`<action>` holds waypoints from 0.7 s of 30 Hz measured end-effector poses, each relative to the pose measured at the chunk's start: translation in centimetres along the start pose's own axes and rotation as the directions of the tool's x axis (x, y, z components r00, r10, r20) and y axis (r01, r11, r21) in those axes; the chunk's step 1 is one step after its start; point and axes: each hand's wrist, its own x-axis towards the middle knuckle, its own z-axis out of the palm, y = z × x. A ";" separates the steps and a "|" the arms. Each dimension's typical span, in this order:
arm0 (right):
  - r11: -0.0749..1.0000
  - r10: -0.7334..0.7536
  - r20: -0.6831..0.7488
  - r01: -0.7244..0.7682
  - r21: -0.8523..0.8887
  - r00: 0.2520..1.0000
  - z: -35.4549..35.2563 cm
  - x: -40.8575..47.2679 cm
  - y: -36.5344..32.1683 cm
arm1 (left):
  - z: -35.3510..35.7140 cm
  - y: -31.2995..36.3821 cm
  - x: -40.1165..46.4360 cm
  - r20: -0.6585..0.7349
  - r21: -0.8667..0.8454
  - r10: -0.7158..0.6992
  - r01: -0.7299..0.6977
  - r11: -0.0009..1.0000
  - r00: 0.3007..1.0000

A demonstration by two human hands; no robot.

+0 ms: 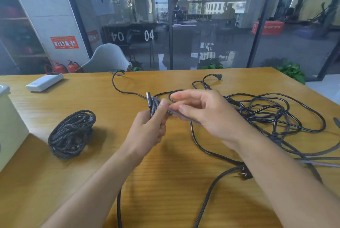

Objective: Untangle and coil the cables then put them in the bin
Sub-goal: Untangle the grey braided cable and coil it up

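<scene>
Coiling is under way: the left hand [149,128] grips a small bundle of braided cable [153,105] above the table's [92,95] centre, while the right hand [206,115] pinches its loose strand. Next, I judge, another loop must be fed in. The tangle [272,115] at three o'clock may snag it; a finished coil [70,134] lies at nine o'clock, beside the white bin [9,126].

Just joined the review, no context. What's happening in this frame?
A person is winding a braided cable at a wooden table. The left hand grips a small cable bundle, and the right hand pinches the strand feeding into it. One finished coil lies to the left. A tangled cable pile remains on the right.
</scene>
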 end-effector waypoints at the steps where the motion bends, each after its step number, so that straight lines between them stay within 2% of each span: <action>1: 0.999 0.021 0.079 -0.024 0.037 0.997 -0.3 -0.1 -0.2 | -0.1 0.0 0.0 -0.029 -0.027 -0.003 0.002 1.000 1.000; 4: 0.996 0.017 0.257 -0.038 0.078 0.966 -0.4 -0.5 -0.7 | -0.3 0.2 0.1 -0.104 -0.108 -0.007 -0.004 0.994 0.995; 7: 0.989 0.010 0.242 -0.045 0.138 0.970 0.5 -0.4 -0.3 | -0.6 0.0 0.5 -0.184 -0.177 -0.009 -0.024 0.984 0.983; 8: 0.993 0.021 0.218 -0.046 0.111 0.976 0.7 -0.3 -0.2 | -0.8 -0.1 0.6 -0.210 -0.196 -0.011 -0.031 0.980 0.978; 10: 0.997 0.056 0.201 -0.044 -0.064 0.978 0.8 -0.4 0.0 | -1.4 0.0 0.8 -0.259 -0.222 -0.021 -0.038 0.974 0.966; 12: 0.982 0.116 0.266 -0.069 -0.178 0.957 0.7 -0.4 0.2 | -2.1 0.1 0.9 -0.290 -0.238 -0.036 -0.036 0.971 0.956; 13: 0.980 0.145 0.324 -0.091 -0.176 0.935 0.6 -0.4 0.3 | -2.4 0.1 0.9 -0.296 -0.240 -0.037 -0.036 0.970 0.954; 18: 0.982 0.188 0.571 -0.164 -0.094 0.799 2.4 -0.7 0.9 | -2.5 0.4 0.9 -0.234 -0.324 -0.008 -0.070 0.943 0.972; 21: 0.976 0.211 0.652 -0.199 -0.094 0.728 3.8 -0.8 1.7 | -2.1 0.9 0.7 -0.115 -0.428 0.004 -0.053 0.902 0.993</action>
